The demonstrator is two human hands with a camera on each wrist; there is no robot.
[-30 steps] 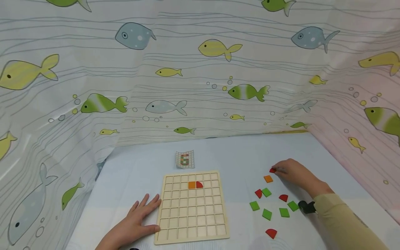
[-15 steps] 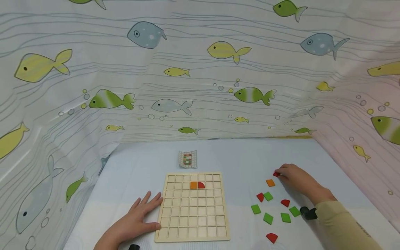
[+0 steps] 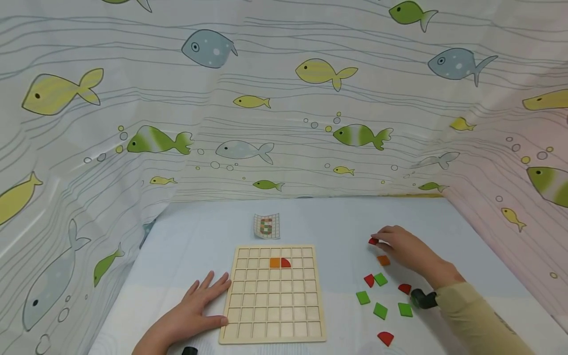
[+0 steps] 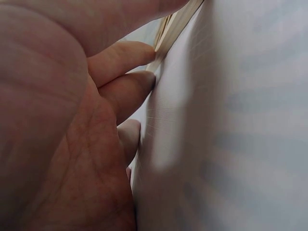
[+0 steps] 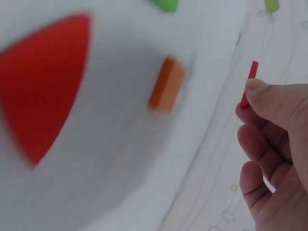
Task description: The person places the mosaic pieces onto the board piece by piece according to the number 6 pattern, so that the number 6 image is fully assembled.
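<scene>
A pale wooden grid board [image 3: 274, 301] lies on the table, with an orange square [image 3: 275, 263] and a red quarter-round piece [image 3: 286, 263] side by side in its second row. My left hand [image 3: 191, 313] rests spread at the board's left edge, fingertips and thumb touching it; in the left wrist view its fingers [image 4: 127, 91] meet the edge [image 4: 175, 29]. My right hand [image 3: 410, 251] pinches a red piece [image 3: 373, 241] between thumb and fingers, raised off the table. The right wrist view shows this red piece [image 5: 249, 84] edge-on in the hand [image 5: 276, 139].
Right of the board lie an orange piece [image 3: 383, 260], several green squares [image 3: 380, 310] and red pieces, one [image 3: 385, 338] near the front. A small card [image 3: 266, 226] with a coloured grid pattern lies behind the board. A fish-print sheet [image 3: 284, 113] hangs around the table.
My right hand has lifted the red piece and moved left with it. The left hand stays at the board's edge. The head view has shifted slightly.
</scene>
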